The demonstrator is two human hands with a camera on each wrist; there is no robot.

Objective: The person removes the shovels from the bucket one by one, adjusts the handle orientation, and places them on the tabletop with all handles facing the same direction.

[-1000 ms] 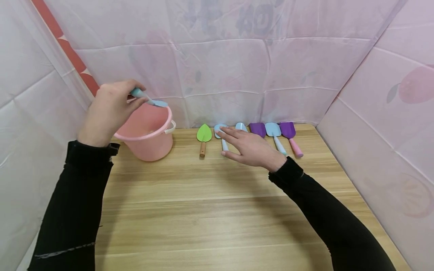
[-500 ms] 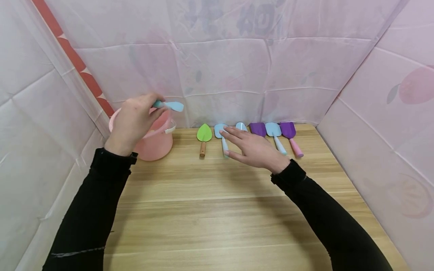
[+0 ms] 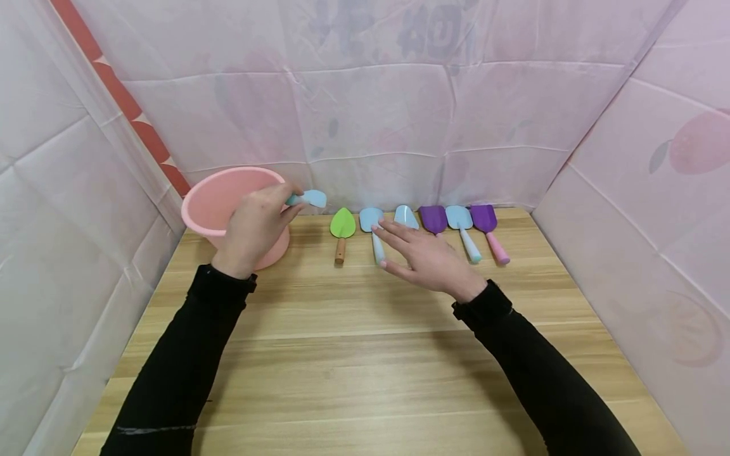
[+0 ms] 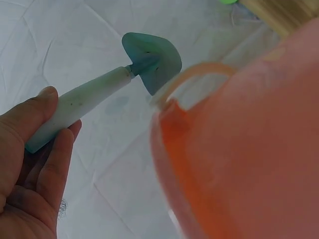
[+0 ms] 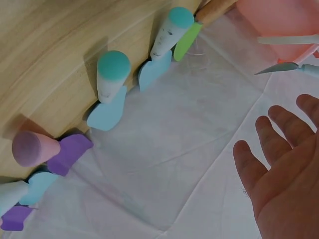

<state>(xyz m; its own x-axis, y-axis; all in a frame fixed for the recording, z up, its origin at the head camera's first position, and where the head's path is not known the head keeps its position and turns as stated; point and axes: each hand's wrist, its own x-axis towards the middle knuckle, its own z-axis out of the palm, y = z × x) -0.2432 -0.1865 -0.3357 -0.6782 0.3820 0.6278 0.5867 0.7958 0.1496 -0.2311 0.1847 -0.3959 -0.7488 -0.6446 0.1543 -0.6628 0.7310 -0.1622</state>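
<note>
At inspection, the left hand (image 3: pixel 255 229) held a blue trowel (image 3: pixel 308 199) by its pale handle, thumb and fingers (image 4: pixel 47 149) curled round the grip, the blade pointing right and held clear of the table (image 3: pixel 365 354). The trowel hung just right of the pink bucket (image 3: pixel 219 196) rim, between the bucket and the row of tools along the back wall. In the left wrist view the blade (image 4: pixel 152 59) stood just beside the bucket's white handle loop (image 4: pixel 197 74); contact could not be confirmed. The right hand (image 3: pixel 424 253) hovered flat over the row, fingers (image 5: pixel 279 149) straight and spread, holding nothing, its fingertips above the second blue trowel (image 3: pixel 373 231). The row ran, left to right, a green trowel (image 3: pixel 342 227), that blue one, a blue blade (image 3: pixel 406 216) partly behind the fingers, a purple scoop (image 3: pixel 434 218), a blue spade (image 3: pixel 463 229) and a purple spade (image 3: pixel 490 231). Judgement: the step in hand appeared to be setting the held trowel into line left of the green one. To do this well, the blade should clear the bucket loop, the handle should be lowered pointing toward the person like the others, and the right hand should stay off the row so nothing is nudged.
</note>
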